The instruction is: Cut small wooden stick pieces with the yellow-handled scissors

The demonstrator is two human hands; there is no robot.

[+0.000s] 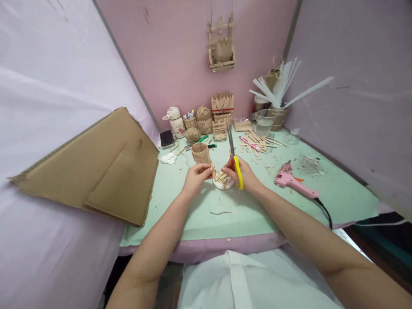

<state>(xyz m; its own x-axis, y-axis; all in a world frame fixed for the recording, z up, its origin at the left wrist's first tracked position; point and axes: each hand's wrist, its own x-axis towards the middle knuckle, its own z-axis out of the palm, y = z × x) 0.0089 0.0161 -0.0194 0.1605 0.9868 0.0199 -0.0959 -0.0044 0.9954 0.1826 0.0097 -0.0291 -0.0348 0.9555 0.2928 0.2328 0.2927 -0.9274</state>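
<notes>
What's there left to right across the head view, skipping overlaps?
Cardboard → white bottle → stick-covered cup → white dish → pink pen-like tool → pink glue gun

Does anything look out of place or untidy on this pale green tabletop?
Yes, mildly: grey crumbly debris lies scattered beyond the pink plastic glue gun, like unswept scrap. A crumpled white wad sits at the left, and a short brown strand lies alone near the front edge, like an offcut.
</notes>
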